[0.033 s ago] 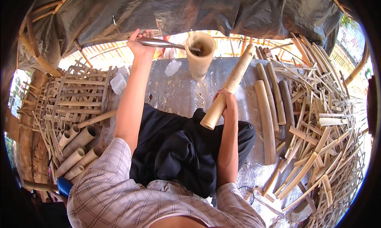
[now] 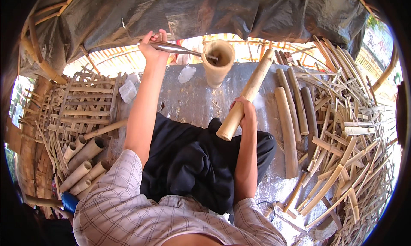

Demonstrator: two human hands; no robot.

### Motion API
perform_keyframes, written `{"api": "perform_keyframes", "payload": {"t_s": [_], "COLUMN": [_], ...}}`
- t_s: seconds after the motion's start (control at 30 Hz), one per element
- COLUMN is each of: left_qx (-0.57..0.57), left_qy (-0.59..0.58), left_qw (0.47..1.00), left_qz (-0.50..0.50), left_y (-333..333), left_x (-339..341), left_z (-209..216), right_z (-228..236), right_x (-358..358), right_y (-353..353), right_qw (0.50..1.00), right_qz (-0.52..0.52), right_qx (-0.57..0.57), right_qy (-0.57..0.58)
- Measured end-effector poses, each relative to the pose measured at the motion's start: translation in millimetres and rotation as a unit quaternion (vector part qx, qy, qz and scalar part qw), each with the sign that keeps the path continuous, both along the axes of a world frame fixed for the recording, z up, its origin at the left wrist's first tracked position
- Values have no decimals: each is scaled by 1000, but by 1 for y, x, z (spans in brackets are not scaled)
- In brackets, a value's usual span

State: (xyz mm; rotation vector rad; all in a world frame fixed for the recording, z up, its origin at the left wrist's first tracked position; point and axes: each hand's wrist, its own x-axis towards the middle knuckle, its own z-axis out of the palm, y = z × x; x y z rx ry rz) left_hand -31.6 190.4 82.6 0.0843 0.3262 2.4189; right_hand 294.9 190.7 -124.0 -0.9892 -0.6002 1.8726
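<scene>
Seated at a grey work surface [image 2: 171, 94], a person in a checked shirt [image 2: 112, 177] grips a shiny metal tool [image 2: 171, 47] in the left hand [image 2: 154, 49], its fingers closed about the handle, while the tool's far end reaches into the open mouth of an upright bamboo tube [image 2: 216, 76] standing beyond the lap. The right hand [image 2: 245, 111] is wrapped firmly around a pale bamboo pole [image 2: 256, 81] — tilted, its near end above the dark cloth [image 2: 184, 164] across the legs, its far end to the right of the tube. Several bamboo lengths [image 2: 286, 132] lie alongside to the right, next to a tangled heap of split bamboo [image 2: 342, 173]; shorter tubes [image 2: 77, 176] are stacked at left — below a slatted bamboo panel [image 2: 87, 112].
</scene>
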Motion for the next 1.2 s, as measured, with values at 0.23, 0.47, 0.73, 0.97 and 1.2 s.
{"api": "perform_keyframes", "payload": {"t_s": [0.23, 0.47, 0.73, 0.97, 1.2], "left_qx": [6, 8, 170, 315, 122], "left_qy": [43, 65, 38, 107, 121], "left_qw": [999, 998, 984, 899, 978], "left_qz": [-2, -12, -41, -284, 123], "left_y": [13, -7, 2, 20, 20], "left_x": [12, 0, -26, -64, -80], "left_z": [13, 43, 23, 10, 0], "right_z": [1, 7, 4, -18, -17], "right_x": [-1, -1, -12, -35, -48], "right_y": [-4, -1, -5, -4, -25], "right_qw": [999, 999, 998, 998, 993], "right_qz": [8, 13, 31, 67, 110], "right_qx": [-21, -25, -39, -9, -40], "right_qy": [33, 38, 36, -9, 31]}}
